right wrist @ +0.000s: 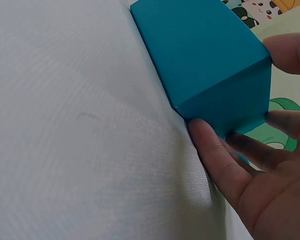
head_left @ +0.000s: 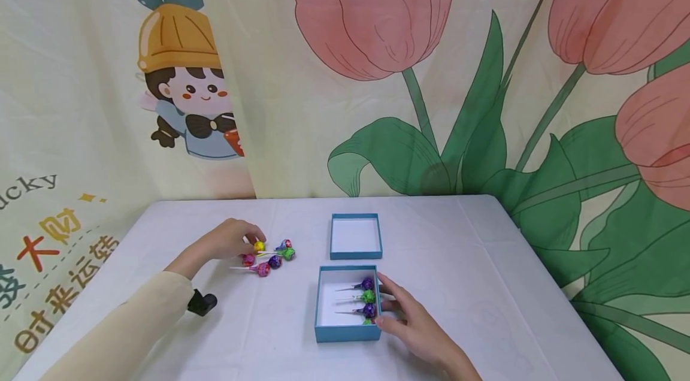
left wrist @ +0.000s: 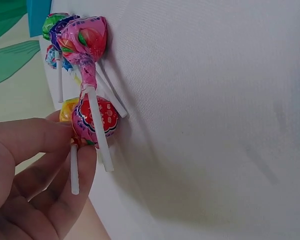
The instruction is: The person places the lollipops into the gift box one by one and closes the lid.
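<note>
At the left of the table, my left hand pinches a yellow lollipop between thumb and fingers. A red-and-pink lollipop lies right against it, near the thumb tip. Another pink lollipop, a purple one, a green one and a blue-and-red one lie close by. My right hand holds the right side of a blue open box, thumb at the near corner. Inside, purple lollipops and a green lollipop lie in a row; the nearest one is partly hidden.
A shallow blue box lid with a white inside lies behind the box. The white tablecloth covers the table, and a printed curtain with tulips hangs along its back edge. A black device is on my left wrist.
</note>
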{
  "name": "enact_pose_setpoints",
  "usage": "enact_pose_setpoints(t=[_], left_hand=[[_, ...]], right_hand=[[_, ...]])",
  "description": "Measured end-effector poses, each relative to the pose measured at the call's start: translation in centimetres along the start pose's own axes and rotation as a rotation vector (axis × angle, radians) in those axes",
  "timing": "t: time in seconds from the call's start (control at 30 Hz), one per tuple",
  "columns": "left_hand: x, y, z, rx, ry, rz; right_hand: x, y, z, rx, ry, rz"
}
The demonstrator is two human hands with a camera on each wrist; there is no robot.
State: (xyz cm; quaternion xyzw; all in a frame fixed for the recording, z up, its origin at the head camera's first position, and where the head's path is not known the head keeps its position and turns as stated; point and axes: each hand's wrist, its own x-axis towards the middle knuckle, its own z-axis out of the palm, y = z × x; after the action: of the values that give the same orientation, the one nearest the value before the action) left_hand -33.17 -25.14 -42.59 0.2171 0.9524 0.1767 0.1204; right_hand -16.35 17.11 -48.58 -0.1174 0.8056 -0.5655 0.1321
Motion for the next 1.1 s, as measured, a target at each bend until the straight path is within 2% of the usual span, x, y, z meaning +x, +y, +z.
enact_pose_setpoints(t=[0.13, 0.37, 0.47, 0.73, 1.1], left_hand=[[0.2, 0.0, 0.2, -0.002, 0.028, 0.012], [0.5, 0.6, 0.1, 0.015, 0.126, 0.055], [0.7, 1.5, 0.0, 0.014, 0.156, 0.085], [0.6, 4.6, -0.1, -0.012, 0.188, 0.15], [0.4, 9.0, 0.0, -0.03, 0.18, 0.171]], right_hand=[[0.0, 0.1, 0.0, 0.008, -0.004, 0.002], [-0.1, 0.0, 0.0, 0.003, -0.002, 0.003], [-0.1, 0.0, 0.0, -0.002, 0.003, 0.006], [-0.1, 0.1, 0.0, -0.002, 0.006, 0.006], [-0.1, 0.1, 0.0, 0.002, 0.004, -0.002]])
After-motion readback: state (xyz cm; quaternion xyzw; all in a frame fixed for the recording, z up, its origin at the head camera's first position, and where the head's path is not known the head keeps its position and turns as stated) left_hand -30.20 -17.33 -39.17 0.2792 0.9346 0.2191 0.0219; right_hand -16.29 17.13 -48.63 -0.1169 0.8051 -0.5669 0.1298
